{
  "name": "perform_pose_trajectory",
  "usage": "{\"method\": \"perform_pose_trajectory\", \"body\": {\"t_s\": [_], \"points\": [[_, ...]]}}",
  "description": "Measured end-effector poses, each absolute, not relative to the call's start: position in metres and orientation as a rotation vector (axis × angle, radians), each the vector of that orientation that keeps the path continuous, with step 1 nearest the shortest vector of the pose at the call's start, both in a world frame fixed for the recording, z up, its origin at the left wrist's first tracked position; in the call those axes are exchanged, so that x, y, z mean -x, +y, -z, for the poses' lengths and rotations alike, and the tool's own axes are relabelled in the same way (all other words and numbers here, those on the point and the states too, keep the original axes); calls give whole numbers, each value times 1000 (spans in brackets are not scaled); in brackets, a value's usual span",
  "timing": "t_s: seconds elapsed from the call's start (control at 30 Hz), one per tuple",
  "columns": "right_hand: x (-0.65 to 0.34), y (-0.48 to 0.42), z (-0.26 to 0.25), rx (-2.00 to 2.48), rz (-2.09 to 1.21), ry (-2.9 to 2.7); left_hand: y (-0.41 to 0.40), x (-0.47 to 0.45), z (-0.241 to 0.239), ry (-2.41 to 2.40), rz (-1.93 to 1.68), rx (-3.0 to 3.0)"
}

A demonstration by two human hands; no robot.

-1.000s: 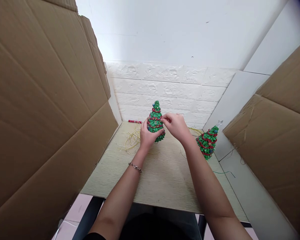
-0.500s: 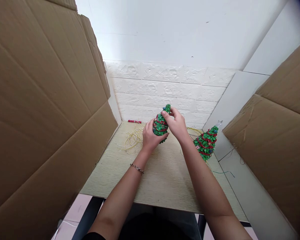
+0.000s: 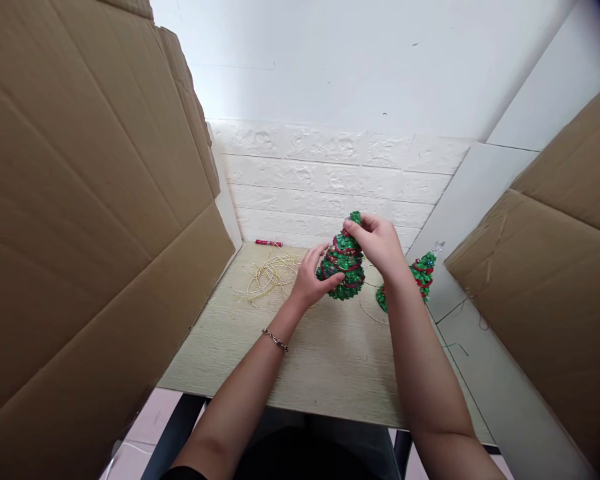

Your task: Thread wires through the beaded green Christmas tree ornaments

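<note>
A small green Christmas tree, wound with red garland and dotted with little ornaments, is held over the middle of the table. My right hand pinches it near its narrow top, with thumb in front and fingers behind. Around its lower left side curves my left hand, the thumb pressed on the front and the fingers partly behind. A second Christmas tree, topped by a silver star, is at the right of the table, partly hidden by my right forearm.
Tangled yellow and white wires lie at the back left of the table. A red tube-like item lies by the wall. Cardboard panels rise on the left and right. A green wire sticks out at the right.
Both hands have moved right with the tree, which now shows more of its front and base. My right forearm covers more of the second tree, and the left fingers have spread a little.
</note>
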State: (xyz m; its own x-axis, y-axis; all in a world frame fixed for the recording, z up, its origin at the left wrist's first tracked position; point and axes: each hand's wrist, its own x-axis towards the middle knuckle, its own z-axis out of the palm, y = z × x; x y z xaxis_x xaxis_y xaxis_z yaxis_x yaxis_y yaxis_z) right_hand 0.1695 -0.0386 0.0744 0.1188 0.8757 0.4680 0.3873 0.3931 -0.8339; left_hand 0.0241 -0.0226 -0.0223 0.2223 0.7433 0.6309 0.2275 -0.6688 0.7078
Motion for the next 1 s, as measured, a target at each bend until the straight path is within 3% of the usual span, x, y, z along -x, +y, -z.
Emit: {"method": "perform_pose_trajectory", "body": {"t_s": [0.23, 0.5, 0.77, 1.0], "points": [[-180, -51, -85, 1112, -723, -1563, -22, -25, 22, 497, -1058, -1685], [-179, -57, -86, 1188, -731, -1662, -28, -28, 21, 546, -938, -1646], [-165, -49, -79, 1118, -680, -1611, -27, -31, 21, 600, -1182, -1613], [-159, -32, -64, 1222, -147, -1445, -11, -11, 13, 828, -1673, -1469]]}}
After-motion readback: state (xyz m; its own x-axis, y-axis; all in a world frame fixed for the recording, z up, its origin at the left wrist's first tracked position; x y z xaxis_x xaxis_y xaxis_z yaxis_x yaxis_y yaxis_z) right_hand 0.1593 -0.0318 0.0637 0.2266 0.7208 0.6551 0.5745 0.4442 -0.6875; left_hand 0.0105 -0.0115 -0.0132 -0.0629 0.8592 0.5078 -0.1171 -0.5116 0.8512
